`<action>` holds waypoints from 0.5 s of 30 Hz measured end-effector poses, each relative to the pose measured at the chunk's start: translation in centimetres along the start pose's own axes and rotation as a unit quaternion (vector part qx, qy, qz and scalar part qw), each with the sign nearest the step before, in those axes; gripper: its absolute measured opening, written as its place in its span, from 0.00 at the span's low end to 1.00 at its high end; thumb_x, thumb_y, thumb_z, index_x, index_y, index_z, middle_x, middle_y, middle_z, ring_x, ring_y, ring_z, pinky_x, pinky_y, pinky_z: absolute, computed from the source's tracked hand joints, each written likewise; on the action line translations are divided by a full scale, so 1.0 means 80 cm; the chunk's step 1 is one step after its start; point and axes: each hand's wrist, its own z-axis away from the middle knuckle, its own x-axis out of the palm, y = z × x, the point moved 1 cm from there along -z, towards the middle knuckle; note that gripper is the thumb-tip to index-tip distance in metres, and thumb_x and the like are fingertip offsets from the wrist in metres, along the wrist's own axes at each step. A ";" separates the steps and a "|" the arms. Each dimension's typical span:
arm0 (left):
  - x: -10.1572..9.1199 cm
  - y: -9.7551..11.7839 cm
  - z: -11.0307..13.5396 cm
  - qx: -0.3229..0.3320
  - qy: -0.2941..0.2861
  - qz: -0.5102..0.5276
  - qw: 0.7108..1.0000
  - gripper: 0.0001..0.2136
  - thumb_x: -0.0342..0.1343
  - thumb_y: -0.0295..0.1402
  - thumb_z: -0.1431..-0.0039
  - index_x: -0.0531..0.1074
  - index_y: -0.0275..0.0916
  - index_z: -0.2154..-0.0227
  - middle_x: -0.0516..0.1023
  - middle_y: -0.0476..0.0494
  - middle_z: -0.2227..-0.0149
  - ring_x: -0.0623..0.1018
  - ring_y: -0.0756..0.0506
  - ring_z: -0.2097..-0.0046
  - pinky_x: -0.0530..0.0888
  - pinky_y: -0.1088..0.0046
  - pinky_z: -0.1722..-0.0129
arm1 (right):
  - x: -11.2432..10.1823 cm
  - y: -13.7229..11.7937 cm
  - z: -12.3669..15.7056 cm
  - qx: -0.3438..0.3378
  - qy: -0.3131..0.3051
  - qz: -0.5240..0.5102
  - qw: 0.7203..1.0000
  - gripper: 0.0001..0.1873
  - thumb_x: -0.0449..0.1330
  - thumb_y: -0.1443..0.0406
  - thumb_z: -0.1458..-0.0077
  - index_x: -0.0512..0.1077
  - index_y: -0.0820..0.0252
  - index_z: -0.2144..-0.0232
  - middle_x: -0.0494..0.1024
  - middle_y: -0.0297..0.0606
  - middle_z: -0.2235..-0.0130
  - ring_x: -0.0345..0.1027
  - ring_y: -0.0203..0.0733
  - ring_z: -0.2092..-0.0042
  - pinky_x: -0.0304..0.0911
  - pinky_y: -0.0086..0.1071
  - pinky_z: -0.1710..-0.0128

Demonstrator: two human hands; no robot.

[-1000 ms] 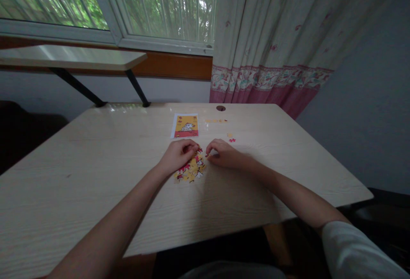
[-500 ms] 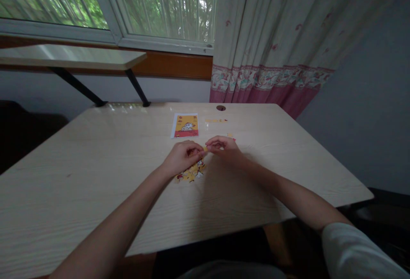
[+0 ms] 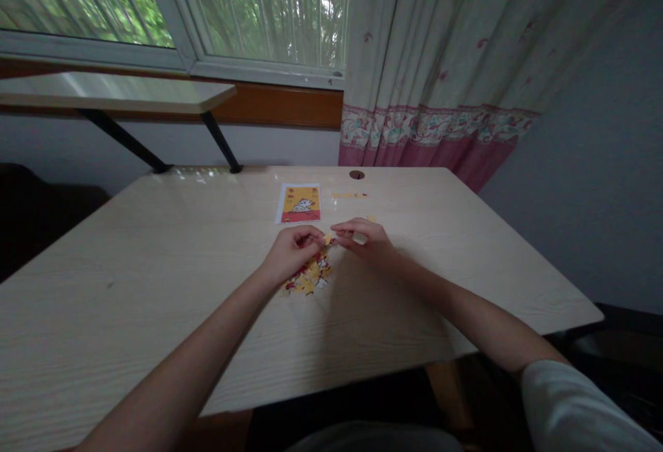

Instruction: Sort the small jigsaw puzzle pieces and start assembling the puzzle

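Note:
Both hands meet over the middle of a pale wooden table. My left hand is curled, its fingertips pinched on a small yellow jigsaw piece. My right hand is curled too, its fingertips pressed to the same piece from the right. Just below the hands lies a heap of yellow, red and white puzzle pieces, partly hidden by my left hand. A small reference picture, yellow and red with a white animal, lies flat beyond the hands.
A few loose pieces sit in a row near a round cable hole at the table's far edge. A shelf on black brackets juts out under the window. A flowered curtain hangs at the right.
Both hands have lifted off the heap and drawn together a little farther from me. A small yellow piece now shows between their fingertips, and more of the heap is uncovered.

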 end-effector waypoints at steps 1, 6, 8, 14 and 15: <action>0.000 0.000 0.000 0.002 -0.003 0.004 1.000 0.09 0.56 0.36 0.51 0.72 0.35 0.76 0.73 0.48 0.77 0.70 0.50 0.74 0.66 0.74 0.73 | -0.001 0.000 0.000 -0.029 -0.005 0.013 0.999 0.11 0.58 0.61 0.45 0.74 0.57 0.60 0.78 0.39 0.65 0.70 0.35 0.65 0.64 0.30 0.62; 0.000 0.001 0.000 0.000 -0.014 0.008 1.000 0.08 0.56 0.35 0.52 0.72 0.35 0.77 0.73 0.49 0.77 0.69 0.51 0.75 0.65 0.74 0.73 | -0.004 0.001 0.001 -0.092 -0.012 0.059 0.994 0.11 0.58 0.60 0.44 0.74 0.57 0.60 0.78 0.38 0.65 0.69 0.36 0.64 0.62 0.31 0.62; 0.001 0.002 0.000 0.001 -0.013 0.004 1.000 0.08 0.56 0.35 0.52 0.73 0.35 0.77 0.73 0.48 0.77 0.70 0.50 0.74 0.66 0.74 0.73 | -0.004 0.001 0.002 -0.089 -0.008 0.075 0.993 0.11 0.58 0.59 0.44 0.74 0.56 0.61 0.78 0.38 0.65 0.70 0.36 0.63 0.61 0.32 0.61; -0.002 0.002 0.000 0.001 -0.009 -0.005 1.000 0.10 0.57 0.38 0.49 0.75 0.35 0.73 0.78 0.44 0.73 0.73 0.48 0.71 0.69 0.71 0.69 | -0.007 0.001 0.002 -0.070 0.030 0.118 0.990 0.11 0.58 0.59 0.44 0.75 0.56 0.62 0.79 0.37 0.64 0.70 0.38 0.61 0.60 0.34 0.58; -0.004 0.000 -0.001 0.003 -0.008 -0.006 1.000 0.10 0.56 0.38 0.48 0.75 0.35 0.72 0.78 0.43 0.71 0.74 0.48 0.70 0.70 0.71 0.68 | -0.010 0.002 0.002 -0.060 0.046 0.122 0.990 0.10 0.59 0.59 0.44 0.75 0.56 0.62 0.79 0.37 0.64 0.70 0.38 0.62 0.60 0.34 0.58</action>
